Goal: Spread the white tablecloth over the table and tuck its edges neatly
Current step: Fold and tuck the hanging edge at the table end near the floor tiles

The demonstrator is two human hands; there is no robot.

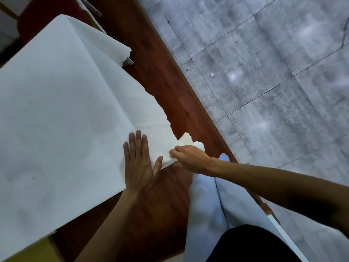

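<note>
The white tablecloth (62,110) lies spread over the table and covers most of the left half of the view. My left hand (138,161) rests flat on it near the right edge, fingers apart. My right hand (188,157) pinches a bunched corner of the tablecloth just past the table's edge, with crumpled cloth sticking out beyond its knuckles. The cloth's right edge hangs ragged and uneven over the table side. A metal bit of the table (128,62) shows under the far corner.
A reddish-brown wooden floor strip (170,87) runs alongside the table, bordered by grey floor tiles (273,72). My legs in light trousers (207,205) stand beside the table. A dark red chair (43,14) sits beyond the far edge.
</note>
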